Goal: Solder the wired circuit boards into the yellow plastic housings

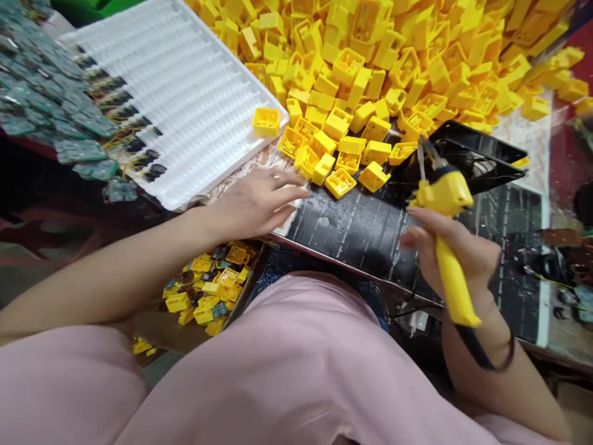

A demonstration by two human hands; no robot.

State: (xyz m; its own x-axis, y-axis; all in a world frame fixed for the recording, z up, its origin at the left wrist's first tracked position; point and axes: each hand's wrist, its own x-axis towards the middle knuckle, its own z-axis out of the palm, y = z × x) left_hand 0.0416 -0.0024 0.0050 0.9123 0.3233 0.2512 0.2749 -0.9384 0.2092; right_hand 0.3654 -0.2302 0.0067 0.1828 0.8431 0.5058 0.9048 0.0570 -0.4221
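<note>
Left to right: beyond your left forearm lies a mass of green circuit boards (46,93), their wired black parts (134,145) lined along the near side of the white ribbed tray (185,68). Below that forearm, a box holds mixed yellow pieces and boards (208,290); whether these are finished or set aside cannot be told. Your left hand (257,204) is apart from the right, fingers extended and gripping nothing visible, at the mat's left end; contact with the nearest pieces cannot be confirmed. Just beyond it, a single yellow housing (266,123) rests on the tray's corner. Ahead of and between your hands spreads a large heap of yellow housings (370,80), the nearest lying on the black mat (352,225). Beyond your right hand stands a black square frame (486,148). Your right hand (477,253) is closed around the handle of a yellow gun-shaped tool (449,191), its tip raised above the mat. Judged by the one housing on the tray against the heap, the work appears early, most housings remaining; what each contains is too small to tell.
</note>
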